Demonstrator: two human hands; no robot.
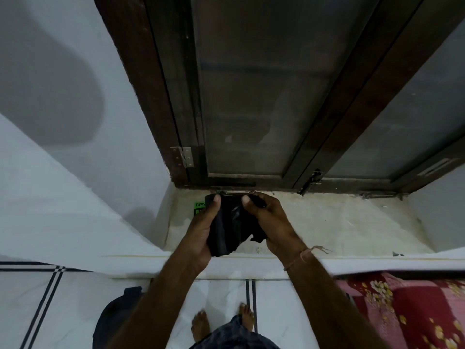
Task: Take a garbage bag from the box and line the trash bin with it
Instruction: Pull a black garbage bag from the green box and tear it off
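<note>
Bare feet [221, 323] on floor tiles. Both grips, left [201, 233] and right [271, 222], pinch black garbage bag [234, 222] above window sill [327, 222]; green box [199, 209] behind it.

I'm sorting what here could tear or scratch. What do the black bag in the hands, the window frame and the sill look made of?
Garbage bag: thin black plastic film, slightly glossy, crumpled between both hands. Window frame: probably dark-stained wood, worn and chipped at the edges, with a metal hinge. Sill: pale stone or polished cement, mottled and stained.
</note>
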